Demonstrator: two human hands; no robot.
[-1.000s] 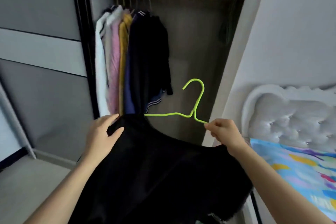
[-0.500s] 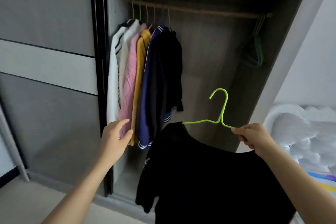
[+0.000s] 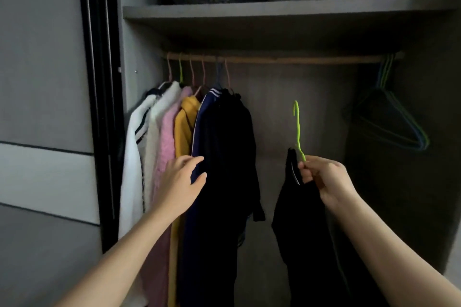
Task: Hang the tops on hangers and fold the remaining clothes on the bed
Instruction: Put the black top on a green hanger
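Since half a second ago the green hanger (image 3: 297,129) has turned edge-on to the camera and risen closer to the rail (image 3: 287,59), and the left hand (image 3: 183,182) has reached the hung clothes; the right hand (image 3: 324,179) has its fingers (image 3: 305,169) pinched shut on the hanger's shoulder wire just below the neck, with the black top (image 3: 304,232) draped from it and hanging limp between the hung row and the wardrobe's right wall. That top looks light and soft, likely to slide off thin wire if tilted, so a hold at the neck under the hook seems best; the left hand's fingers are spread apart, resting against the navy jacket (image 3: 199,144) and gripping nothing. Hung garments crowd the rail's left end; the black jacket (image 3: 229,147) is nearest the gap; spare hangers (image 3: 389,122) occupy the far right; the shelf (image 3: 274,11) sits close above, leaving little room for the hook.
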